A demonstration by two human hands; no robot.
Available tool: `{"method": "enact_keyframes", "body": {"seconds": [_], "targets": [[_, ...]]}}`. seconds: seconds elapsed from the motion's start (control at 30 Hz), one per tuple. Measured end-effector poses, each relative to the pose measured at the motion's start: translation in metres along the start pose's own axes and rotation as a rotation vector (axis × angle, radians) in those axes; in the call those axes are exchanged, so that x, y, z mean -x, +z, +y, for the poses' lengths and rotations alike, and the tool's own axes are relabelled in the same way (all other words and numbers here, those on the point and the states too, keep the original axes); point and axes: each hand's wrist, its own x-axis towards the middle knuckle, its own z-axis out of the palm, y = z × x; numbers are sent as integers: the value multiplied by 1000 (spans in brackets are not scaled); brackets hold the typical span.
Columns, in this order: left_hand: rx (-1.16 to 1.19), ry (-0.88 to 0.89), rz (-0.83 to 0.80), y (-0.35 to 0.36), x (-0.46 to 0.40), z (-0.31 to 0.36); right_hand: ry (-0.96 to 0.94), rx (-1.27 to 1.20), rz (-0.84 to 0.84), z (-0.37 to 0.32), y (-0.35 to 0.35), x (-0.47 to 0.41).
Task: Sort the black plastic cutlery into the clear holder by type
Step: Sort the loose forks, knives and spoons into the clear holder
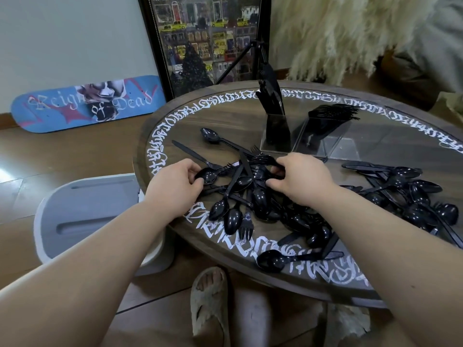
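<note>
Black plastic spoons, forks and knives lie in a loose pile [253, 196] on the round dark table [175, 116]; a second heap [411, 194] spreads to the right. My left hand [175, 184] pinches the bowl of a black spoon [208, 175] at the pile's left edge. My right hand [298, 177] has its fingers curled round cutlery at the top of the pile; which piece it grips is hidden. Behind the pile stands the clear holder [333, 144], with knives [270, 96] upright in its left compartment and forks [333, 113] leaning in the middle one.
A single spoon [211, 135] and a knife [193, 152] lie apart at the pile's far left. Another spoon [273, 259] rests near the table's front edge. A grey-white stool [87, 211] stands left of the table, and my slippered foot [210, 296] is below it.
</note>
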Motion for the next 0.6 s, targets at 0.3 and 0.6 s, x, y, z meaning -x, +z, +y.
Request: {"method": "enact_keyframes", "body": {"seconds": [0.3,0.6], "targets": [[-116,92,185,-3,2,12,118,-148,-83,5,2,-6],[-196,322,16,10,7,40,121,-288,30,14,-15,5]]}}
